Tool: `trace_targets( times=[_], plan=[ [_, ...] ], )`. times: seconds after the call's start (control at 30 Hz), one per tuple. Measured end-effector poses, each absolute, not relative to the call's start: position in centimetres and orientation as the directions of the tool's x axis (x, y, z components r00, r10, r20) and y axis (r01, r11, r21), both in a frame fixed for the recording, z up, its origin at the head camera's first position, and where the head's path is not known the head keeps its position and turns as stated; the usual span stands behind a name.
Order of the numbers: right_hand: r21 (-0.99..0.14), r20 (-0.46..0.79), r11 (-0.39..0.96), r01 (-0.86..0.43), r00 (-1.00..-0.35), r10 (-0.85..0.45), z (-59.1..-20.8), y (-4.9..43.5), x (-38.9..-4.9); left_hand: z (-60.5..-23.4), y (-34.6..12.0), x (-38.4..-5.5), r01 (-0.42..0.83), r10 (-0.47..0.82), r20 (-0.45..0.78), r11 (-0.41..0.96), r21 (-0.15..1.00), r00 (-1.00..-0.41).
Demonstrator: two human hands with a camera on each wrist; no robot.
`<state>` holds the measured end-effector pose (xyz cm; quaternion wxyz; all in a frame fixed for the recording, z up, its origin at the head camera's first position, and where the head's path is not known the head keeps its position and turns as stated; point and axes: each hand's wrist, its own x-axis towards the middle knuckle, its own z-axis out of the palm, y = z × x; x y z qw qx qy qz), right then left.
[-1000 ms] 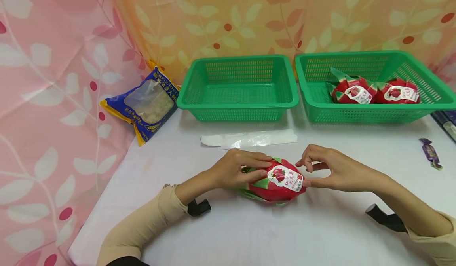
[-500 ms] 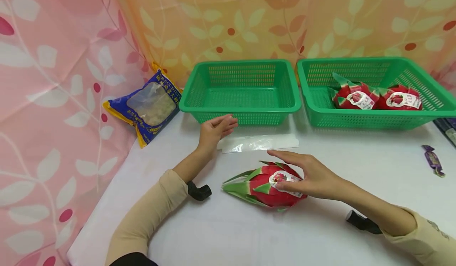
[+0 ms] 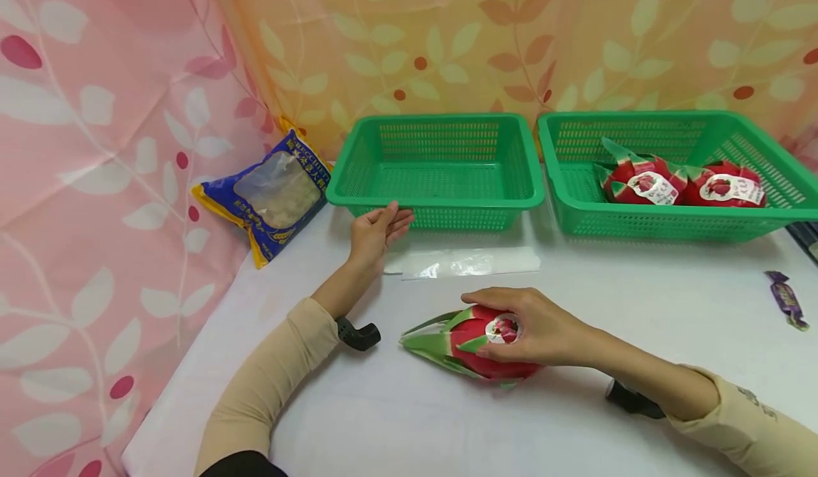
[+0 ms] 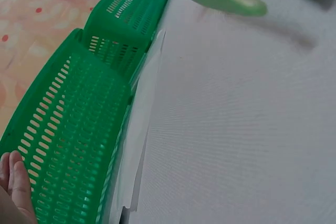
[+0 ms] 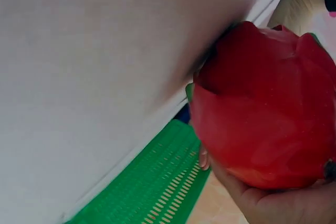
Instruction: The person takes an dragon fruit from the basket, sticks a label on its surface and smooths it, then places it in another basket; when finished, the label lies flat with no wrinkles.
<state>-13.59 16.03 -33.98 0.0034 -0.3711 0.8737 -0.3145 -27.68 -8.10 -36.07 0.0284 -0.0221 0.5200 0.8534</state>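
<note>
A red dragon fruit (image 3: 469, 338) with green leaf tips and a white sticker lies on its side on the white table. My right hand (image 3: 543, 328) grips its right end from above, thumb on the near side and fingers on the far side, covering much of the sticker. In the right wrist view the fruit (image 5: 268, 114) fills most of the right side, with the palm against it. My left hand (image 3: 377, 236) is at the front rim of the left green basket (image 3: 441, 202), its fingers fairly straight. Only its fingers (image 4: 21, 184) show in the left wrist view.
A second green basket (image 3: 677, 212) on the right holds two labelled dragon fruits (image 3: 652, 181). A white wrapped strip (image 3: 473, 262) lies before the left basket. A blue bag (image 3: 275, 189) leans at the left, and a purple-wrapped candy (image 3: 786, 299) lies far right.
My left hand has let go of the dragon fruit and moved up to the left basket's front rim. My right hand has moved left from the fruit's end and taken hold over it.
</note>
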Motion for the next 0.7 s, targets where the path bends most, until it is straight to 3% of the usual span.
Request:
trace_targets(
  times=[0.3,0.53,0.7],
  plan=[
    [-0.459,0.21,0.584,-0.669,-0.721,-0.66,-34.3,15.8,-13.0,-36.5,-7.8,-27.7,-0.067,0.014,-0.069,-0.476,0.877,-0.998],
    [-0.575,0.278,0.502,-0.646,-0.731,-0.623,-34.5,16.0,-13.5,-36.6,-7.9,-27.8,-0.058,0.015,-0.058,-0.486,0.872,-0.998],
    [-0.614,0.297,0.511,-0.601,-0.777,-0.555,-33.7,16.8,-14.2,-36.4,-7.9,-27.8,-0.054,0.009,-0.057,-0.481,0.875,-0.998]
  ],
)
